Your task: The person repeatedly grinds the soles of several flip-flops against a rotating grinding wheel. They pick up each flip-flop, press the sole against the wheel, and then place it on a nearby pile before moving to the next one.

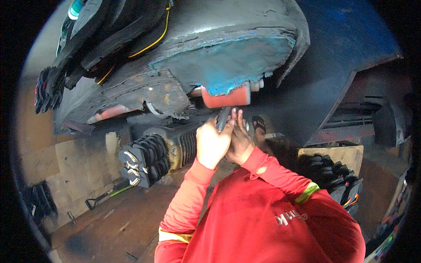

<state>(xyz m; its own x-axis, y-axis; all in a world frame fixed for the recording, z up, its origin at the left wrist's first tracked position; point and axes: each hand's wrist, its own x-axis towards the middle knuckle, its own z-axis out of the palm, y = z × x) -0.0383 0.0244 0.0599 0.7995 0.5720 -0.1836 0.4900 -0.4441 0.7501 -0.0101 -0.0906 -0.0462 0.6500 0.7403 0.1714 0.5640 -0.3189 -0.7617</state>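
Observation:
A dark flat piece that looks like a shoe sole (224, 117) stands nearly edge-on just below an orange-red roller (226, 97). My left hand (213, 141) is closed on its lower left side, thumb along it. Against its right side presses my right hand (240, 142), with two fingers pointing up close to the roller. The piece's upper end meets or nearly meets the roller; I cannot tell which. My palms hide its lower end. The roller looks smeared by motion. Above it hangs a grey flap dusted with blue (245, 59).
Black soles (144, 160) are stacked at left beside a finned motor (186, 142). More dark soles (326, 168) fill a box at right. Others (114, 30) lie atop the grey machine hood, near a yellow cord (158, 38). A green-handled tool (118, 191) lies on the floor.

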